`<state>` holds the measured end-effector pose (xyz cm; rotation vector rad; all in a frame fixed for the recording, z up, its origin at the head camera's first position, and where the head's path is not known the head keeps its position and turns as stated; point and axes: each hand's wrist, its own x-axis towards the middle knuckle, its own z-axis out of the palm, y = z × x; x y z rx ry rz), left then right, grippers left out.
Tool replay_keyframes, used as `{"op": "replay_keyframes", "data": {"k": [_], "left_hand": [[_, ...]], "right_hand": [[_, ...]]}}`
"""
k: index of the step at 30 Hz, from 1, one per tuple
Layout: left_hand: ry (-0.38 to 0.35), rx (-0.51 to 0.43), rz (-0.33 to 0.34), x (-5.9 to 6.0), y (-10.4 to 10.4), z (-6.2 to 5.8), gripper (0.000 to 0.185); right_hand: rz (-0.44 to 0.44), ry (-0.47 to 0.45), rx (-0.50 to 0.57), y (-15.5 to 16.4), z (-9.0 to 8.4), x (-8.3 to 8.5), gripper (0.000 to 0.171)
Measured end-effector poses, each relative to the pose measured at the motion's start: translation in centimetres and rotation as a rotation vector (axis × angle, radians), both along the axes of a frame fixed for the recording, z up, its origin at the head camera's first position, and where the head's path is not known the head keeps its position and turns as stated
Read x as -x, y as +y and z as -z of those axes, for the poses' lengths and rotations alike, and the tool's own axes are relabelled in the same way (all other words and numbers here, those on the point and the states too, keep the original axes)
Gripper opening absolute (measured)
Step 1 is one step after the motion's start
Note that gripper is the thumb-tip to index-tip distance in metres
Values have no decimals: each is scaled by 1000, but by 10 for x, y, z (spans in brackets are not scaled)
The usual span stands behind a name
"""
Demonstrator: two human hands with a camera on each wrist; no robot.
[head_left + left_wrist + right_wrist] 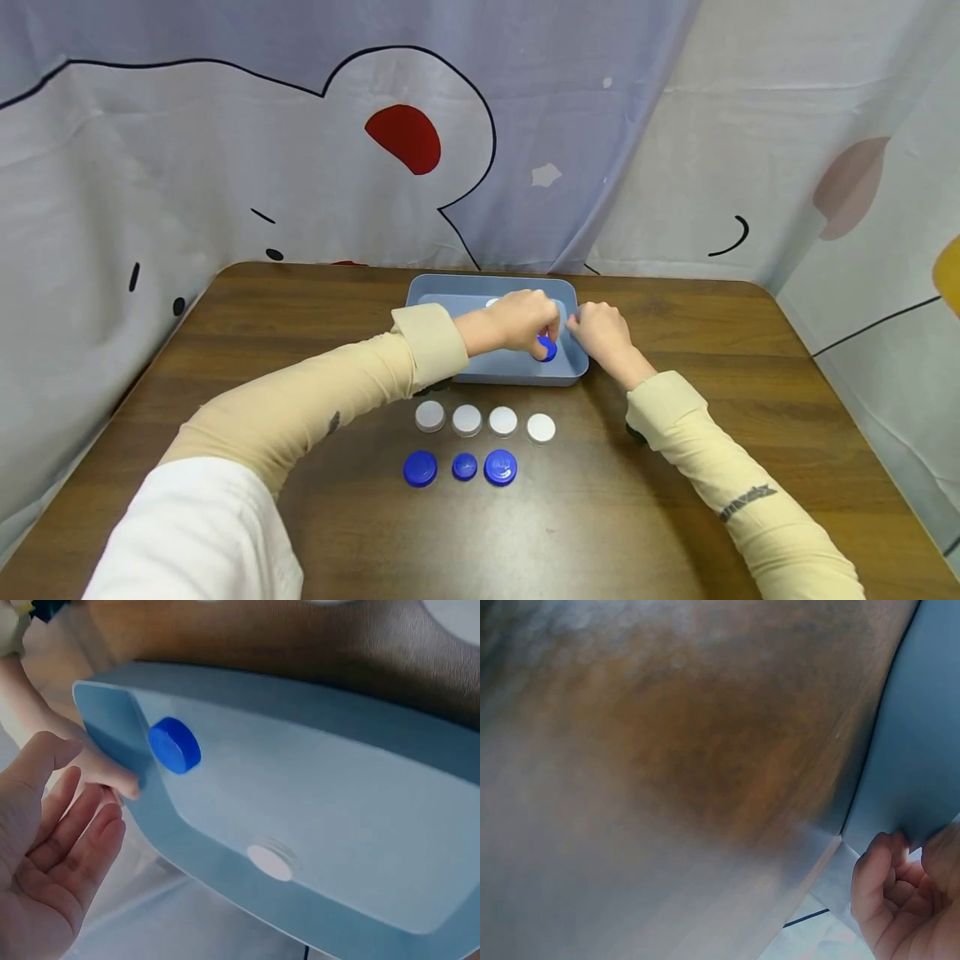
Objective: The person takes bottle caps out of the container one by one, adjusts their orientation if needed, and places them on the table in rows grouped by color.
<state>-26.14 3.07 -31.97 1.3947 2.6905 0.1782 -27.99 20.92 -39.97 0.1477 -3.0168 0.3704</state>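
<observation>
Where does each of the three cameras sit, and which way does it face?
Head: worn high, looking forward and down at the table, bottle caps and blue tray; both sleeved arms show.
Left wrist: beside the left hand, looking into the tray at a blue cap and a white cap.
Right wrist: low and blurred, facing tabletop and tray wall; the right hand grips the rim.
Shared: head and left wrist views both show the blue cap.

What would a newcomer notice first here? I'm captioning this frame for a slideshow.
Both hands meet at the grey-blue tray at the table's far middle: the left hand open above a blue cap inside, the right hand gripping the tray's right wall. Nearer lie white caps and blue caps in two rows.
</observation>
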Motion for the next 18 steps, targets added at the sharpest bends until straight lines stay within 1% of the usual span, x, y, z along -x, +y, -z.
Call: {"op": "replay_keyframes", "data": {"k": [4, 11, 15, 18], "left_hand": [[-1, 30, -39, 9, 3, -2, 25], [11, 67, -73, 23, 9, -1, 31], [-7, 93, -113, 29, 13, 1, 35], [-26, 125, -137, 31, 16, 4, 38]], "right_hand": [[2, -2, 5, 0, 0, 0, 35], [14, -11, 0, 0, -1, -1, 35], [16, -17, -2, 0, -3, -2, 34], [15, -25, -2, 0, -3, -3, 36]]}}
